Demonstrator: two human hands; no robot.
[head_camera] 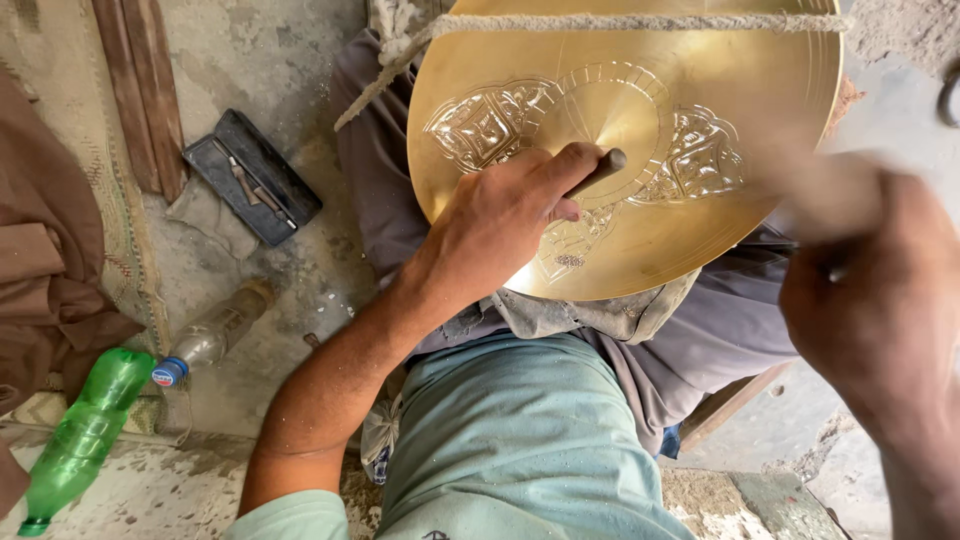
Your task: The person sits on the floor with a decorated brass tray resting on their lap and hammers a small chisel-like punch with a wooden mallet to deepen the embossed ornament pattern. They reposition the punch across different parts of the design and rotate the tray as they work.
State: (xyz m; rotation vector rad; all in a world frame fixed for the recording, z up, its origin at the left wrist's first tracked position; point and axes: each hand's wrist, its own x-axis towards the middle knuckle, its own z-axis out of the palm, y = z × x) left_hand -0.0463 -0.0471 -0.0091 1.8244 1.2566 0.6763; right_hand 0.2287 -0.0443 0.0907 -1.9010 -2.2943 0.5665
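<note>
The left hand (500, 215), clamped on a chisel (597, 171), pressed against the brass plate (700, 240), best held steady, while the blurred right hand (880, 290) gripped something unclear.

Left of my knee lies a dark tool tray (252, 176) on the floor; nearer than the tray, a clear bottle (214, 333) and green bottle (82, 433); beyond it, wooden slats (143, 90).

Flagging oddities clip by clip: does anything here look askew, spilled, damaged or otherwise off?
Two plastic bottles, one green and one clear, lie tipped over on the dusty floor at left; no spill shows. The right hand is motion-blurred. The brass plate and the punch in the left hand look sound.
</note>
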